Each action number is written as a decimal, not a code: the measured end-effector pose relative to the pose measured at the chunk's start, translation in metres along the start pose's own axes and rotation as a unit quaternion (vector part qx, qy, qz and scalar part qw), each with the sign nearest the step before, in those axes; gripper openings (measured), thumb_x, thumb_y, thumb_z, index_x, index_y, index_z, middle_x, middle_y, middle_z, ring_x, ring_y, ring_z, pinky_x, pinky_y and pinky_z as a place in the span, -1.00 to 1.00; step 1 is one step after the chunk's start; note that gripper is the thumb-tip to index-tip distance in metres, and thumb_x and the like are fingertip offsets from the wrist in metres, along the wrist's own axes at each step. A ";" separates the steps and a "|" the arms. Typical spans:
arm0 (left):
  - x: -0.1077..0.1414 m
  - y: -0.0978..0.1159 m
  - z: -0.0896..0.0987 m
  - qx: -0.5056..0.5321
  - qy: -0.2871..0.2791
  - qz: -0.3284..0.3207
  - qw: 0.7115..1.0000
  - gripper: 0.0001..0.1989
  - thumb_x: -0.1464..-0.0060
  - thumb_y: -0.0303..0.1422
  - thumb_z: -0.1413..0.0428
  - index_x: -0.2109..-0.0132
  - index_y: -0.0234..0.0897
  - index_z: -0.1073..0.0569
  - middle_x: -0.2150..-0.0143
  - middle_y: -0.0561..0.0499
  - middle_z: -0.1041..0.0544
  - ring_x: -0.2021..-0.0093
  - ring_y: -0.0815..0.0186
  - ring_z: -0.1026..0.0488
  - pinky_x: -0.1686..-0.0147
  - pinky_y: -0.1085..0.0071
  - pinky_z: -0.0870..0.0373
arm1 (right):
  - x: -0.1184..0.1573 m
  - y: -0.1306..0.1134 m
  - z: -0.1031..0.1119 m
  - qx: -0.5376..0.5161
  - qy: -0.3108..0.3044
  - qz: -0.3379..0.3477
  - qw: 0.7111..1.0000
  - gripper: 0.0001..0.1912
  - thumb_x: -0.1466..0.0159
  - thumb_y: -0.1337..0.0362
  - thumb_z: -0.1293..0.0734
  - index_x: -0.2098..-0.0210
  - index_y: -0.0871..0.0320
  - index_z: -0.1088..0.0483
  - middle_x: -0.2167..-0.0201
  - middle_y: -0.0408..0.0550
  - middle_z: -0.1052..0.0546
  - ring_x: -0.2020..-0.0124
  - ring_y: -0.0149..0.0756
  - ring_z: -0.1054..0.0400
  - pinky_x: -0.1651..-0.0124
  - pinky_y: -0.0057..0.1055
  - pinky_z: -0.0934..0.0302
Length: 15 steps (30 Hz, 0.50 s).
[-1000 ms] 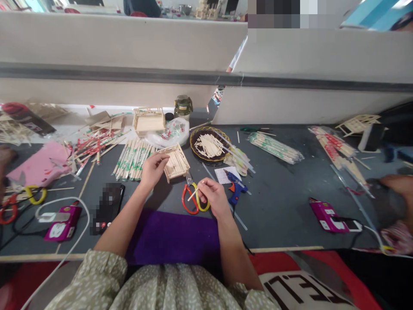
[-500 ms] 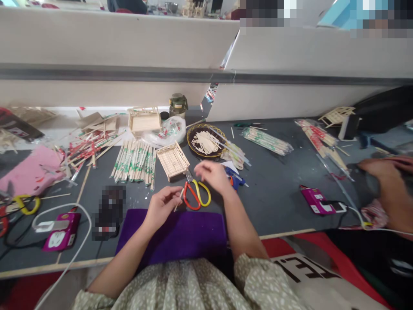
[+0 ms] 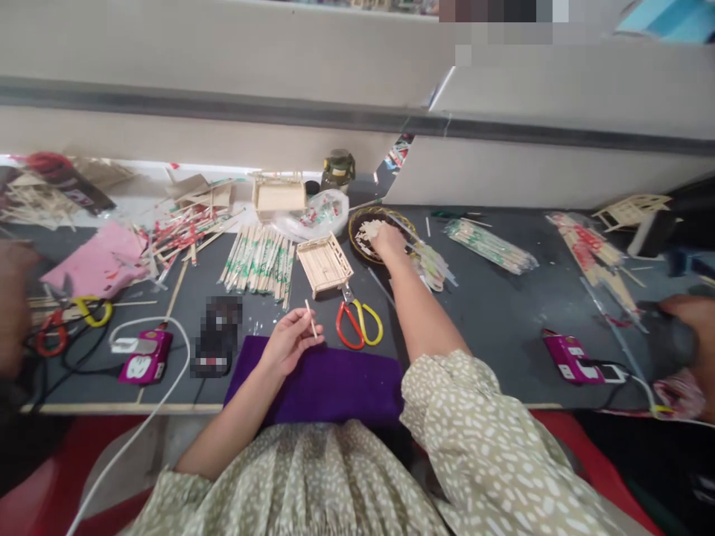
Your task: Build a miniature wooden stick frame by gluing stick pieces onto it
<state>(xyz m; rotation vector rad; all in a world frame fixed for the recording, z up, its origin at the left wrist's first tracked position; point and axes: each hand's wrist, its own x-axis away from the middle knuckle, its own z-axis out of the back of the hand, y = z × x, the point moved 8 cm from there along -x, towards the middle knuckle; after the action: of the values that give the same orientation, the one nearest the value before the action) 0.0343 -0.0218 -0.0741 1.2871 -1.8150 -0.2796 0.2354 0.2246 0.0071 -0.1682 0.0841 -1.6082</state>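
Observation:
My left hand (image 3: 290, 341) holds a short wooden stick (image 3: 309, 311) upright between thumb and fingers, above the purple cloth (image 3: 335, 383). Stretched forward, my right hand (image 3: 389, 241) is down in the round woven basket (image 3: 353, 232), among short pale stick pieces (image 3: 369, 228). Its fingertips are hidden there, so any grip is unclear. Between the hands lie scissors (image 3: 360, 327) with one red and one yellow handle, their tips by a small model made of wooden sticks (image 3: 322, 266).
Paper-wrapped chopsticks (image 3: 260, 257) lie left of the model, with a second stick model (image 3: 279, 197) behind. A glue gun's surroundings are covered by my arm. Purple power sockets (image 3: 146, 359) with cables sit left. Other people's hands (image 3: 693, 320) show at both sides.
My right hand has moved forward from beside the scissors into the basket. My left hand still holds the stick, now tilted differently. The camera view has shifted.

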 end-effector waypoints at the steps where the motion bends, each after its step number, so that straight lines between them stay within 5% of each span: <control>1: 0.000 0.000 0.001 -0.002 0.002 -0.001 1.000 -0.61 0.14 -0.27 -0.49 0.29 -0.30 -0.47 0.47 0.11 -0.52 0.39 0.38 -0.58 0.38 0.47 -0.62 | 0.010 0.005 0.006 -0.013 0.010 -0.007 1.000 -0.66 -0.37 0.25 -0.26 0.08 0.38 -0.56 0.09 0.40 -0.62 0.06 -0.04 -0.53 0.10 -0.30 -0.32; 3: 0.000 0.001 0.000 -0.003 0.000 -0.005 1.000 -0.64 0.10 -0.27 -0.47 0.29 -0.32 -0.48 0.44 0.08 -0.53 0.35 0.35 -0.60 0.36 0.46 -0.63 | 0.039 0.012 0.012 -0.066 0.019 0.005 0.998 -0.69 -0.37 0.21 -0.24 0.19 0.28 -0.56 0.27 0.19 -0.64 0.30 -0.20 -0.52 0.28 -0.38 -0.30; 4: 0.001 0.001 -0.001 -0.004 -0.003 -0.009 1.000 -0.64 0.10 -0.28 -0.47 0.29 -0.33 -0.49 0.42 0.06 -0.54 0.32 0.33 -0.61 0.34 0.44 -0.63 | 0.059 0.013 0.013 -0.202 0.019 0.027 0.979 -0.71 -0.35 0.17 -0.27 0.26 0.24 -0.55 0.42 0.07 -0.61 0.47 -0.30 -0.44 0.41 -0.42 -0.25; 6: 0.000 0.001 -0.004 -0.004 -0.013 -0.017 1.000 -0.65 0.13 -0.31 -0.48 0.29 -0.34 -0.51 0.36 0.04 -0.55 0.26 0.29 -0.62 0.31 0.41 -0.65 | 0.104 0.009 0.005 -0.441 -0.025 0.064 0.895 -0.73 -0.24 0.07 -0.37 0.37 0.16 -0.51 0.62 -0.14 -0.48 0.66 -0.43 -0.23 0.58 -0.47 -0.10; 8: -0.001 0.000 -0.010 -0.003 -0.025 -0.021 0.999 -0.65 0.16 -0.34 -0.49 0.29 -0.35 -0.52 0.33 0.04 -0.55 0.22 0.27 -0.62 0.29 0.38 -0.65 | 0.146 0.003 -0.009 -0.559 -0.070 0.060 0.824 -0.71 -0.12 0.03 -0.46 0.44 0.13 -0.47 0.68 -0.21 -0.42 0.71 -0.49 -0.15 0.65 -0.51 -0.02; 12: -0.002 -0.008 -0.023 0.003 -0.048 -0.018 0.999 -0.57 0.27 -0.29 -0.53 0.30 -0.36 -0.53 0.36 0.04 -0.56 0.26 0.29 -0.61 0.34 0.40 -0.64 | 0.195 -0.016 -0.046 -0.662 -0.157 0.000 0.733 -0.65 -0.01 0.01 -0.53 0.48 0.11 -0.41 0.70 -0.24 -0.43 0.74 -0.54 -0.14 0.70 -0.56 0.00; 15: 0.000 -0.018 -0.030 -0.004 -0.062 -0.022 0.998 -0.50 0.33 -0.21 -0.55 0.30 -0.37 -0.52 0.39 0.06 -0.58 0.38 0.37 -0.58 0.35 0.43 -0.63 | 0.208 -0.027 -0.062 -0.667 -0.205 -0.005 0.717 -0.63 0.00 0.01 -0.55 0.43 0.11 -0.41 0.63 -0.18 -0.53 0.69 -0.48 -0.29 0.67 -0.56 -0.14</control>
<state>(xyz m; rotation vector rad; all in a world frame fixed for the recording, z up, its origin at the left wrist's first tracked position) 0.0684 -0.0208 -0.0672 1.3316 -1.8891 -0.3980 0.1914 0.0154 -0.0385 -1.6371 0.9015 -1.1839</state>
